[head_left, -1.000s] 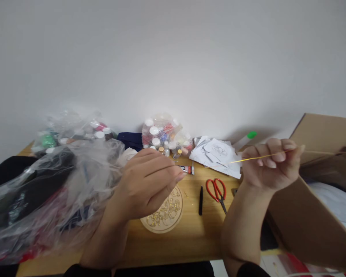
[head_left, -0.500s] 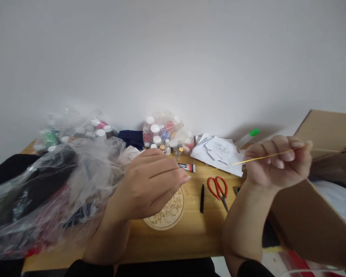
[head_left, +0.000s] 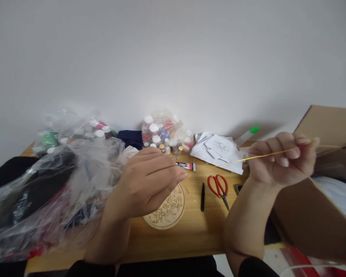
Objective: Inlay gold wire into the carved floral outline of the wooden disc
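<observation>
A thin gold wire (head_left: 261, 156) is stretched across the space between my hands, above the table. My right hand (head_left: 281, 156), palm turned up, pinches its right end between thumb and fingers. My left hand (head_left: 150, 179) is closed in a pinch where the wire's faint other end leads; its fingertips are partly hidden. Below my left hand lies a round wooden disc (head_left: 170, 213) with a gold floral pattern, part of it covered by the hand. Tiny gold bits (head_left: 194, 200) are scattered beside the disc.
Black tweezers (head_left: 202, 197) and red-handled scissors (head_left: 218, 187) lie right of the disc. Behind are a glue tube (head_left: 187, 166), printed paper sheets (head_left: 219, 152) and bagged bottles (head_left: 161, 129). Plastic bags (head_left: 60, 184) crowd the left; an open cardboard box (head_left: 308, 223) stands right.
My right hand has moved slightly right and up, drawing the wire with it. My left hand has shifted a little left, staying closed.
</observation>
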